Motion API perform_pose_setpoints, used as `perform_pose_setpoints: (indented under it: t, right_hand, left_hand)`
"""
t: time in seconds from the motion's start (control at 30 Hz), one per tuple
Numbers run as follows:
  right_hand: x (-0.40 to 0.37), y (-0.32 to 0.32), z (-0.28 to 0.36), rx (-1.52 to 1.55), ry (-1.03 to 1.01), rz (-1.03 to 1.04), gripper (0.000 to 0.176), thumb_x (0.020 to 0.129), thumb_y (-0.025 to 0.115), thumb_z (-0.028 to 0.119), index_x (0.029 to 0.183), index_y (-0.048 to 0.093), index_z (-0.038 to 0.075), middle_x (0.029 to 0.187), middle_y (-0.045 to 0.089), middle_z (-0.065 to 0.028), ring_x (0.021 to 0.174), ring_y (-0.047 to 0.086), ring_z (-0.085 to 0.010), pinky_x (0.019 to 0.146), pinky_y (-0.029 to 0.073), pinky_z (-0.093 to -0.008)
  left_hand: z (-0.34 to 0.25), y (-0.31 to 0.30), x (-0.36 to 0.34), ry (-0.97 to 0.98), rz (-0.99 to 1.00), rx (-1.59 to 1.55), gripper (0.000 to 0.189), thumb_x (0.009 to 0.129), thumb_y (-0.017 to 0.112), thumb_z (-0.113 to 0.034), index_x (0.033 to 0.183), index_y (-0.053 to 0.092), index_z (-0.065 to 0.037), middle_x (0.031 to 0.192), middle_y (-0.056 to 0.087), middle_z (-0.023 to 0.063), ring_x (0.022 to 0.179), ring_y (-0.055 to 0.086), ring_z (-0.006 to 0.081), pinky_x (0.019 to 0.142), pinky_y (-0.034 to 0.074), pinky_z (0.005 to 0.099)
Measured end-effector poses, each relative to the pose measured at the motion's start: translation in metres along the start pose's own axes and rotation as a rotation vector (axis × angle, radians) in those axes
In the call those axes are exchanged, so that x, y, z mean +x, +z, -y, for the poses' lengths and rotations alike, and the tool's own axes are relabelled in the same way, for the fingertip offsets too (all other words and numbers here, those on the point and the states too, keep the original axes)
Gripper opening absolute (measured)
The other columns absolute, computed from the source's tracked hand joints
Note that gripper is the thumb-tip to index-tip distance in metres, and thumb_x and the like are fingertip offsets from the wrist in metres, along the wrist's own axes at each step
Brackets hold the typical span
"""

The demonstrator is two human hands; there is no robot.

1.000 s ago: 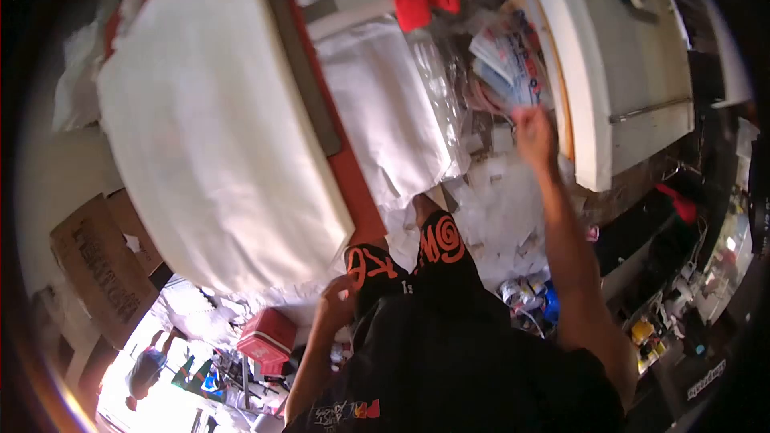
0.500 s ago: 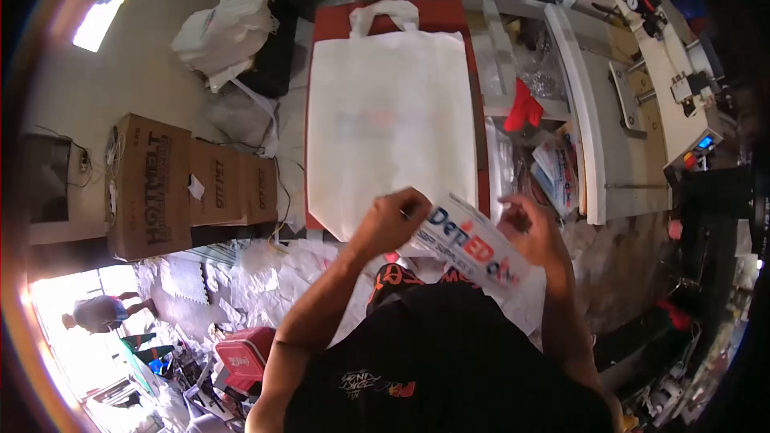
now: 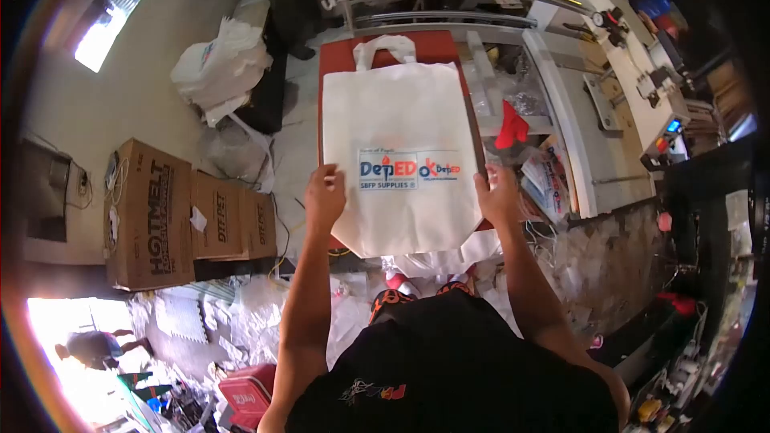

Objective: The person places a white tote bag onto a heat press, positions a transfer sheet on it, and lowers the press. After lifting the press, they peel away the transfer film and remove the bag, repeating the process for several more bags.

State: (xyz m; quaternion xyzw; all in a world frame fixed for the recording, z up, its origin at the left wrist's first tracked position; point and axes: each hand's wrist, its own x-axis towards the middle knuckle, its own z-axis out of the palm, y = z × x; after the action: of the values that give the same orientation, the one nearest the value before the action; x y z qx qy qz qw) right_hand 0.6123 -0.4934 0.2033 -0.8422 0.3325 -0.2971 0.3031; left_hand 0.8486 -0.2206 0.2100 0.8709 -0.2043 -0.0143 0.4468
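Note:
A white tote bag (image 3: 393,112) lies flat on a red platen (image 3: 443,48), its handle loop at the far end. On the lower half of the bag rests a clear transfer film (image 3: 409,169) printed with "DepED" lettering in blue and red. My left hand (image 3: 326,192) is at the bag's left edge, fingers loosely curled and apart, with nothing in them. At the right edge is my right hand (image 3: 499,192), thumb and fingers apart over the bag's side, also holding nothing.
To the right stands a white-framed machine (image 3: 561,112) with a gauge, with a red cloth (image 3: 511,125) and more printed films (image 3: 545,180) beside the platen. Cardboard boxes (image 3: 152,216) and a pile of white bags (image 3: 224,60) are on the left. A person (image 3: 92,347) is in the lower-left background.
The printed film, held between my hands before, now lies on the bag, let go. My hands have moved apart to the bag's two side edges.

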Motion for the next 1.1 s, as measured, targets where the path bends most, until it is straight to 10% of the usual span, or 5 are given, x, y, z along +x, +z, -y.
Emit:
perform_pose_setpoints:
  t: [0.13,0.57,0.77,0.93,1.1]
  right_hand:
    - [-0.02,0.002,0.001,0.114,0.333,0.162,0.033,0.085,0.071,0.014,0.111,0.06,-0.003,0.092,0.067,-0.0173,0.08,0.067,-0.033,0.073,0.054,-0.04]
    - [-0.027,0.021,-0.017,0.087,0.243,-0.005,0.017,0.086,0.063,0.006,0.101,0.062,0.0,0.087,0.068,-0.0167,0.08,0.068,-0.0311,0.074,0.054,-0.0392]
    - [-0.026,0.026,-0.023,0.145,0.25,-0.062,0.018,0.085,0.063,0.005,0.102,0.06,0.0,0.093,0.066,-0.0174,0.081,0.066,-0.03,0.074,0.053,-0.0379]
    - [-0.024,0.013,0.011,-0.1,-0.374,-0.074,0.032,0.079,0.07,0.006,0.108,0.056,0.005,0.111,0.056,-0.0162,0.103,0.054,-0.0353,0.089,0.045,-0.048]
    - [-0.01,0.02,0.035,-0.236,-0.412,0.215,0.052,0.081,0.071,0.021,0.129,0.055,0.007,0.139,0.046,-0.0164,0.131,0.04,-0.0392,0.108,0.033,-0.0546]
  left_hand:
    - [0.04,-0.018,-0.036,-0.052,-0.048,0.144,0.033,0.087,0.065,-0.017,0.115,0.065,-0.001,0.1,0.065,0.0192,0.089,0.067,0.0314,0.079,0.054,0.0382]
    - [0.046,-0.004,-0.047,-0.181,-0.048,0.016,0.037,0.085,0.069,-0.018,0.118,0.069,-0.001,0.094,0.073,0.0162,0.085,0.07,0.0227,0.078,0.054,0.0349]
    - [0.037,-0.009,-0.046,-0.241,-0.017,-0.005,0.035,0.082,0.07,-0.013,0.114,0.07,-0.001,0.101,0.069,0.0179,0.094,0.066,0.032,0.086,0.052,0.0407]
    - [-0.008,-0.015,-0.047,0.224,-0.012,0.241,0.039,0.08,0.068,-0.01,0.119,0.063,-0.003,0.123,0.06,0.0193,0.115,0.055,0.0399,0.099,0.044,0.0466]
    - [0.003,0.012,-0.037,0.31,0.039,0.164,0.051,0.083,0.067,-0.014,0.13,0.053,-0.002,0.129,0.054,0.0225,0.117,0.054,0.041,0.104,0.043,0.046]
